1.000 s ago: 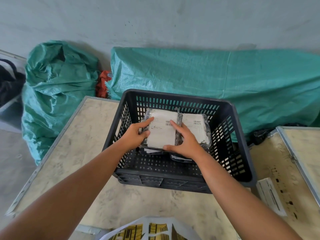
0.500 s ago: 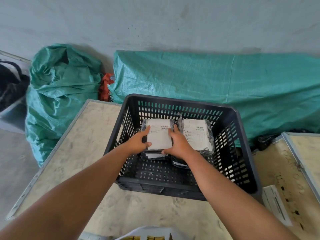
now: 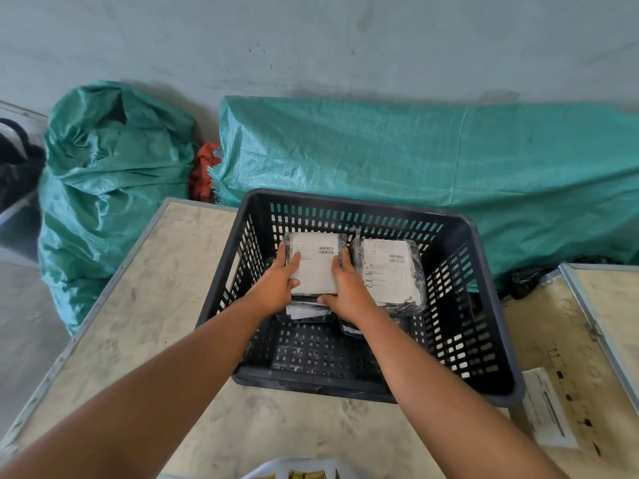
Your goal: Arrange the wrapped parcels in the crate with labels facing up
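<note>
Head view looks down on our two hands inside the black crate (image 3: 460,236), which sits on the desk (image 3: 145,292) in the middle of the frame. Our left hand (image 3: 276,285) and right hand (image 3: 349,292) cup the top parcel (image 3: 316,267) from either side, fingers wrapped round its edges, thumbs lying on its white label. That parcel lies label up at the back left of the crate, on top of another wrapped parcel (image 3: 306,311) whose front edge peeks out below it.

What could go wrong? We judge the stack is the weak point: the slick wrap could let the top parcel slide forward off the lower one if we let go while it sits off-centre, and it might tip and land label down. Pushing too far right could also nudge the neighbouring parcel (image 3: 389,271), which lies just beside ours, label up.

Now the count. Two hands, both on one parcel. One crate. Parcels we can make out: the one we hold, the one under it, the neighbour on the right, and a dark wrapped edge (image 3: 351,330) showing beneath that neighbour, so three certain, likely four. Two labels clearly face up. Outside the crate, one white slip (image 3: 548,409) lies on the desk at lower right, and two green sacks (image 3: 114,188) rest behind.
</note>
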